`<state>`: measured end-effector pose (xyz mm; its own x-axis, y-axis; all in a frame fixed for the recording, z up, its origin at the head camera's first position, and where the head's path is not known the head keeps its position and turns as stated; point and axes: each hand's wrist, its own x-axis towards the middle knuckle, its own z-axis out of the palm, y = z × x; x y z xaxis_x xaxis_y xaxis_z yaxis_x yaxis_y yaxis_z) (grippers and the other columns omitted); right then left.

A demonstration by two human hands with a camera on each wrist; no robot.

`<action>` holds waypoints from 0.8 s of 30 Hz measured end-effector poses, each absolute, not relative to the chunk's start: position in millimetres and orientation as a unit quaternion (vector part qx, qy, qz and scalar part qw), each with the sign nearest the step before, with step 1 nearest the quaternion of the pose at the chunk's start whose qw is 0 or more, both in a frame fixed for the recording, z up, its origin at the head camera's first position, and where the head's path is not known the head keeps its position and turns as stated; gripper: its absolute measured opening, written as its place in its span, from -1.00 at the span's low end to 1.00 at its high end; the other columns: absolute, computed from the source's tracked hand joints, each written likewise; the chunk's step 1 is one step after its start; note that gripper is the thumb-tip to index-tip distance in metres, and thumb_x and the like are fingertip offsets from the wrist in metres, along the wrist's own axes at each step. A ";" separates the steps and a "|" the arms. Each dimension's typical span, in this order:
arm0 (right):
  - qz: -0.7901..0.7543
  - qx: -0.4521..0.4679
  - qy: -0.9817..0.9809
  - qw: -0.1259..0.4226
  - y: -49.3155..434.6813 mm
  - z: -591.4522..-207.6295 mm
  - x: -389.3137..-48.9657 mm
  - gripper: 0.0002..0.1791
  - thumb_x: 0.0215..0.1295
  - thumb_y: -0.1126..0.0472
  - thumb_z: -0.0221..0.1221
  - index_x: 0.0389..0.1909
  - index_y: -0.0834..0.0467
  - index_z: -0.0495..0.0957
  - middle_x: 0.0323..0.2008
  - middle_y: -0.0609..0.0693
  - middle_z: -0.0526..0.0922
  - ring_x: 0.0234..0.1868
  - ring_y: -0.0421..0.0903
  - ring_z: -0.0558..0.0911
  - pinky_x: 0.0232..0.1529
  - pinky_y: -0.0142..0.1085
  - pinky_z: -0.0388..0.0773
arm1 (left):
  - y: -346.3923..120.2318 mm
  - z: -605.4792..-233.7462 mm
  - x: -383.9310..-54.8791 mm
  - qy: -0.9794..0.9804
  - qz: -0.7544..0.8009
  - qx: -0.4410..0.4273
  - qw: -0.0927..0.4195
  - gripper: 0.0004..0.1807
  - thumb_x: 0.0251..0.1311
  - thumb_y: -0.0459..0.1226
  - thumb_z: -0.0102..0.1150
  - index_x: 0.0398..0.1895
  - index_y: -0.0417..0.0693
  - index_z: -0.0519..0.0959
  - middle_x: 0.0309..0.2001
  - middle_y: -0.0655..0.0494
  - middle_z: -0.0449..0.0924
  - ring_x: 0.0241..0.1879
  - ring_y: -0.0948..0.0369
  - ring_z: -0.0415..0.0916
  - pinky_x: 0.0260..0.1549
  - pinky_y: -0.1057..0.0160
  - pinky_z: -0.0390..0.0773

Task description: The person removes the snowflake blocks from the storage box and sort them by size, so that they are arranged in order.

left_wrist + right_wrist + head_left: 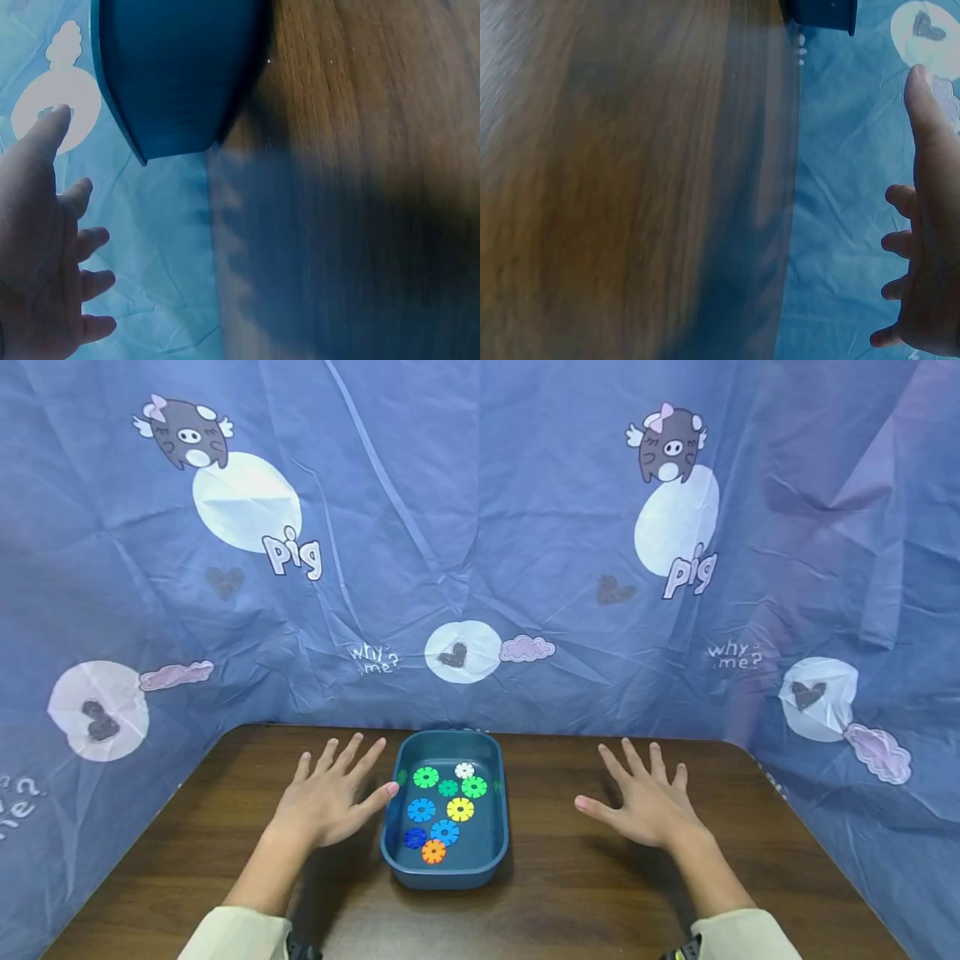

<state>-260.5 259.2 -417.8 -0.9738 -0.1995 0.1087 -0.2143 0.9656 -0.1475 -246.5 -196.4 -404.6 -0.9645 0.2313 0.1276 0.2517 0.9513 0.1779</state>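
A dark blue-green plastic bin (480,852) stands on the wooden table, with several notched, flower-shaped plastic discs lying flat inside it. Among them are a yellow disc (461,809), an orange disc (433,852), a white disc (465,770), and green and blue ones. My left hand (322,806) hovers left of the bin, fingers spread, its thumb tip overlapping the bin's left rim in the head view. Well to the bin's right, my right hand (648,802) is held over the table with fingers spread and nothing in it. Both palms face down.
The brown wooden table (570,893) reaches back to a blue cloth (480,560) printed with pigs, hearts and clouds, which hangs behind and along both sides. Pale sleeves (236,935) cover the forearms, with dark bands at the wrists.
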 end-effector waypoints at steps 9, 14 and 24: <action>0.066 0.142 -0.986 0.057 237.3 -416.4 -271.5 0.07 0.31 -0.60 -0.12 0.65 -0.01 0.01 0.60 0.28 -0.01 0.54 0.49 -0.12 0.28 0.62 -0.20 | -185.7 -409.3 -261.1 -0.986 -0.105 -0.122 0.050 -0.11 0.42 0.41 -0.39 0.65 0.14 0.08 0.54 -0.23 0.17 0.45 -0.37 0.13 0.34 -0.49 0.05; 0.061 0.161 -0.983 0.065 223.6 -414.4 -277.2 -0.04 0.40 -0.49 -0.07 0.63 0.02 0.09 0.57 0.28 0.10 0.53 0.46 0.02 0.29 0.57 -0.01 | -180.1 -412.3 -270.1 -0.986 -0.106 -0.122 0.045 -0.12 0.44 0.38 -0.37 0.64 0.09 0.12 0.46 -0.26 0.31 0.37 -0.35 0.28 0.25 -0.48 0.22; 0.037 0.193 -0.977 0.082 199.1 -407.9 -287.1 -0.10 0.45 -0.45 -0.10 0.60 0.03 0.15 0.50 0.26 0.26 0.43 0.38 0.29 0.23 0.39 0.30 | -177.3 -421.7 -283.6 -0.978 -0.167 -0.116 0.042 -0.20 0.51 0.22 -0.16 0.60 -0.07 0.18 0.36 -0.34 0.41 0.28 -0.30 0.42 0.14 -0.39 0.44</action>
<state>-287.1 199.1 -407.9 -0.9122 -0.3704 0.1753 -0.3826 0.9230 -0.0409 -283.6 -177.3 -421.7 -0.9696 0.2124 0.1216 0.2407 0.9173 0.3172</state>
